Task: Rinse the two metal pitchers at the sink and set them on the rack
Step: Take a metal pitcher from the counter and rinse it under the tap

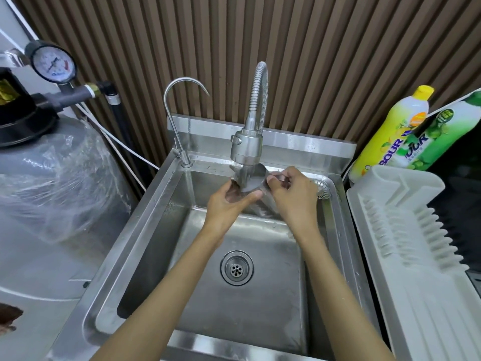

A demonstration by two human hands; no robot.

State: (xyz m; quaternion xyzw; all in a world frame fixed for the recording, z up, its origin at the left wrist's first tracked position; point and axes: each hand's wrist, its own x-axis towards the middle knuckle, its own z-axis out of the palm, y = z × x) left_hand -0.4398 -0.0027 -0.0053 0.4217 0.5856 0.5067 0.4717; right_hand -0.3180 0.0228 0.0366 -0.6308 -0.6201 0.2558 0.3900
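Head view catches the rinsing step: left hand point(229, 201) and right hand point(291, 194) both closed around one blurred, seemingly tilted metal pitcher point(250, 182) under the sprayer point(247, 149), so next it must travel toward three o'clock, onto the rack point(406, 230).

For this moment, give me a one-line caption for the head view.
Both hands, left and right, hold a metal pitcher under the running spray faucet; rack empty.

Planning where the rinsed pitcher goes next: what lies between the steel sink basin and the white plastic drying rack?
Head view: only the steel sink's right rim, with a round strainer fitting at its far end; the white plastic rack sits beside it.
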